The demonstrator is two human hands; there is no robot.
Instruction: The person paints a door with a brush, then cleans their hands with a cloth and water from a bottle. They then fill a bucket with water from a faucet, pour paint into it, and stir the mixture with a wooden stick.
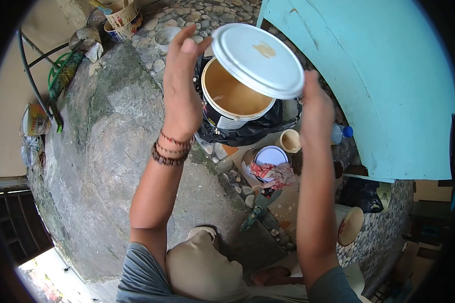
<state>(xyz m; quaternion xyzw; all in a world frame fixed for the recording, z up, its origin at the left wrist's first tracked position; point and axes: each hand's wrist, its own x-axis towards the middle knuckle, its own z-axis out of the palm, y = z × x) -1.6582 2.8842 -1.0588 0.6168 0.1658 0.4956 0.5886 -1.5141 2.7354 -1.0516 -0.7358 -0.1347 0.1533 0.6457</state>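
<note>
A white round bucket lid with a tan smear on top is tilted above an open paint bucket. Tan paint shows inside the bucket, and the lid hides part of its mouth. My left hand has its fingertips at the lid's left rim, with one finger raised. At the lid's right edge, my right hand grips the rim, slightly blurred. Black plastic is bunched around the bucket.
Nearer me are a tan-stained cup, a container with a lilac lid and a red-white cloth. A blue-capped bottle lies right, beside a turquoise panel. A large grey rock fills the left.
</note>
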